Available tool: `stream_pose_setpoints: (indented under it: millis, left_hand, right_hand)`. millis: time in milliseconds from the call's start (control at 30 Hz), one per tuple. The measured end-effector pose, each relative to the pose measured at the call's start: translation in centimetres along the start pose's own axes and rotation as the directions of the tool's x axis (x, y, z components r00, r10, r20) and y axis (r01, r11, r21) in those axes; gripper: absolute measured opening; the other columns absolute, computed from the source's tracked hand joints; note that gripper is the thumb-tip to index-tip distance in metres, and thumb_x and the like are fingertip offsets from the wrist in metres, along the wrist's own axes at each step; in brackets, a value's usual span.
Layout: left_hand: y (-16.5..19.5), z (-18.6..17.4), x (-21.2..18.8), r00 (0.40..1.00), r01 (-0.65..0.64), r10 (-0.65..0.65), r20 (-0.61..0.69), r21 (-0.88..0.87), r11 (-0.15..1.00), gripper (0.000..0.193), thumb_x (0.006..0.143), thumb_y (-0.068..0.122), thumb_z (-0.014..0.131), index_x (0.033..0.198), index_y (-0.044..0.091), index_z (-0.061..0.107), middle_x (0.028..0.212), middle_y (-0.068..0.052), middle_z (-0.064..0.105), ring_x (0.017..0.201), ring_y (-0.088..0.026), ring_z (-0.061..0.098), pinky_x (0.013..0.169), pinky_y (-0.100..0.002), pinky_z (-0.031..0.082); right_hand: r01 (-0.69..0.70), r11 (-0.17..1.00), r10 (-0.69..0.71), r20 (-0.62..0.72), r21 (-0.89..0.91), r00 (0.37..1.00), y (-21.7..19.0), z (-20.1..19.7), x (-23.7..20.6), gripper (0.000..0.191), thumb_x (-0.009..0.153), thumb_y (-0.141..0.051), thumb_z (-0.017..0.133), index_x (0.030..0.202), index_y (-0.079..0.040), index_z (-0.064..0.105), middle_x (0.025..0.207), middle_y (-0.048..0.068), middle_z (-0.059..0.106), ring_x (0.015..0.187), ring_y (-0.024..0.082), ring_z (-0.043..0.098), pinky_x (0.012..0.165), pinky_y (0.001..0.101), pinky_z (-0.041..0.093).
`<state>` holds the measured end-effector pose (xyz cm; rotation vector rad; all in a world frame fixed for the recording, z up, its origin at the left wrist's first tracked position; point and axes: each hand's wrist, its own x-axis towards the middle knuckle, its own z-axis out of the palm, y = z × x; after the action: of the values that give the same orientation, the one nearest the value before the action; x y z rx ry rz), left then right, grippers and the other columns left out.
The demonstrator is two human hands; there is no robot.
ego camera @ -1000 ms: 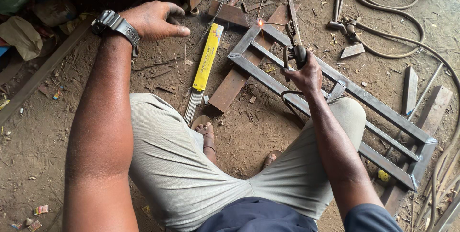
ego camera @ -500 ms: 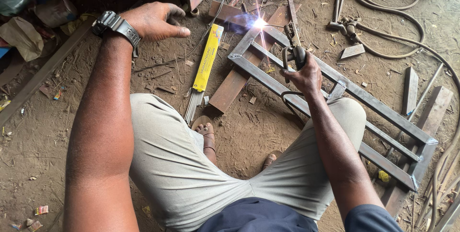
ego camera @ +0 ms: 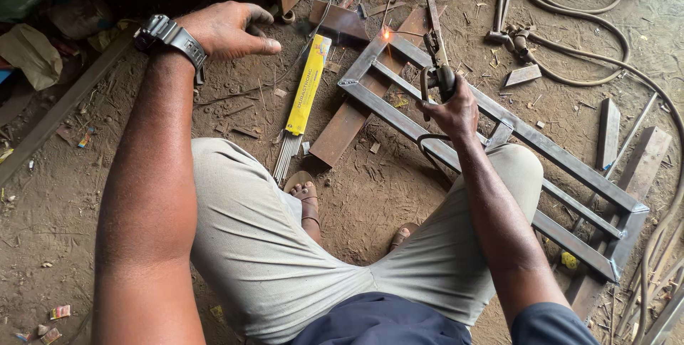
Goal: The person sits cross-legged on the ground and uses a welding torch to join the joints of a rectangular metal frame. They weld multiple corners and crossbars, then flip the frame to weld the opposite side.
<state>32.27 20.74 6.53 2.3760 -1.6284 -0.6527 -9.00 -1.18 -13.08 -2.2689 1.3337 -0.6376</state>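
right hand (ego camera: 456, 106): fist wrapped tight around the welding electrode holder (ego camera: 438, 67), held above the frame
spark (ego camera: 387, 33): small orange glow at the rod tip, on the frame's far corner
steel frame (ego camera: 541, 142): flat on the dirt floor (ego camera: 356, 202), running under the right knee
left hand (ego camera: 228, 28): empty, fingers loosely curled, raised off the ground
wristwatch (ego camera: 171, 37): dark, on the left wrist
yellow electrode packet (ego camera: 308, 85): on the dirt between hand and frame, grey rods poking out
cables (ego camera: 570, 38): looped beyond the frame
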Motion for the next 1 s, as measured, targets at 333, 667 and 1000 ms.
stream_pose_setpoints:
  millis: [333,667,1000]
  left_hand:
    - [0.3,0.0,0.1,1.0,-0.003,0.003,-0.003,0.023,1.0,0.079,0.085,0.059,0.074,0.147,0.013,0.055,0.134,-0.017,0.066,0.123,-0.032,0.063,0.101,-0.049,0.052]
    - [0.3,0.0,0.3,1.0,0.024,-0.025,0.012,0.027,0.999,0.08,0.085,0.059,0.073,0.148,0.013,0.054,0.133,-0.017,0.066,0.123,-0.033,0.063,0.1,-0.051,0.053]
    - [0.0,0.1,0.3,1.0,0.02,-0.02,0.003,0.028,0.999,0.08,0.085,0.06,0.073,0.147,0.013,0.055,0.132,-0.016,0.067,0.124,-0.032,0.063,0.101,-0.051,0.052]
  right_hand:
    - [-0.053,0.998,0.055,0.065,-0.037,0.996,0.3,0.0,0.2,0.086,0.071,-0.046,0.093,0.137,-0.007,0.054,0.117,0.015,0.065,0.106,0.027,0.068,0.09,0.0441,0.059]
    - [-0.068,0.998,0.069,0.072,-0.02,0.995,-0.7,-0.6,0.0,0.089,0.067,-0.044,0.094,0.138,-0.008,0.055,0.12,0.015,0.067,0.11,0.029,0.068,0.098,0.0439,0.055]
    - [-0.046,0.999,0.047,0.063,-0.011,0.997,-1.0,-0.7,-0.1,0.09,0.067,-0.044,0.094,0.14,-0.009,0.055,0.121,0.015,0.066,0.112,0.029,0.066,0.099,0.0449,0.054]
